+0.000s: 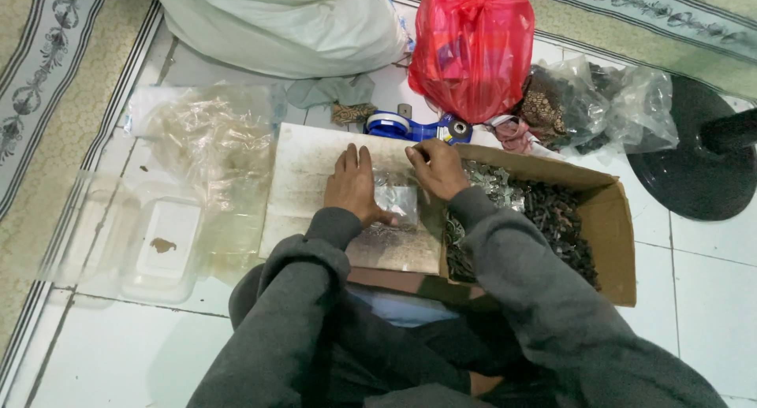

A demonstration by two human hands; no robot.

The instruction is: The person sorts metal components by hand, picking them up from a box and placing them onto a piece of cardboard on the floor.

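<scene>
- Ahead of my hands, the blue tape dispenser (410, 126) and red plastic bag (471, 49) block the way.
- Rightward, the cardboard box (611, 242) wall blocks.
- Left, the board (303, 183) lies open.

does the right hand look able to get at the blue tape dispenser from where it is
Probably yes: the right hand rests on the board, and the blue tape dispenser lies just beyond it on the floor, with nothing between them.

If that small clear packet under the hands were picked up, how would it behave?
The packet looks like thin clear film, so probably floppy and slick. It lies flat on the board under the left hand and right hand, so likely light and unlikely to roll.
</scene>
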